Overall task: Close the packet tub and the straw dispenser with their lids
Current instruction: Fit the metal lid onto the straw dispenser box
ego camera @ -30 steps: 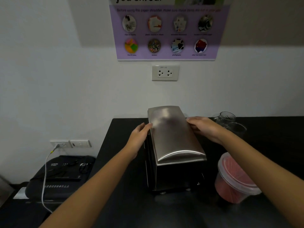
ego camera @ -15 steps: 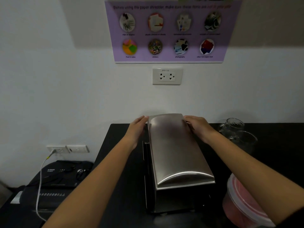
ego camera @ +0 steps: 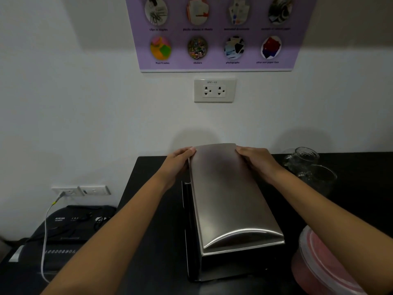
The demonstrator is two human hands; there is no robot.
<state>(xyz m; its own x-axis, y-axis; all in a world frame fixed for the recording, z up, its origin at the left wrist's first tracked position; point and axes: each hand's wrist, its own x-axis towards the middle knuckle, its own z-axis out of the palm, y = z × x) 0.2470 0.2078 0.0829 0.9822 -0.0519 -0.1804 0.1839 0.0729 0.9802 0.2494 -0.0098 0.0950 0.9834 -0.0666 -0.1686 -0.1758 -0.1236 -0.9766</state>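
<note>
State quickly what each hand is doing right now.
Left hand: gripping the far left edge of the steel dispenser lid.
Right hand: gripping its far right edge.

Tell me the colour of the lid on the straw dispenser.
Brushed silver metal, plain and unpatterned: the lid shows in the head view, the only one.

Purple poster (ego camera: 214, 33) on the wall: captions under round pictures, legible in the lower row as "Post-it notes", "stickers", "photographs" and "other non paper item"; upper row partly blurred, reading roughly "clips or staples", "plastic sleeves or sheets", "laminated documents", the fourth not legible. White wall socket (ego camera: 214, 90) below the poster: marked "3PP-10" along its top edge. Black shredder (ego camera: 63, 231) at lower left: brand "AURORA" in pale letters on its top panel, smaller print beneath too small to read.
</note>
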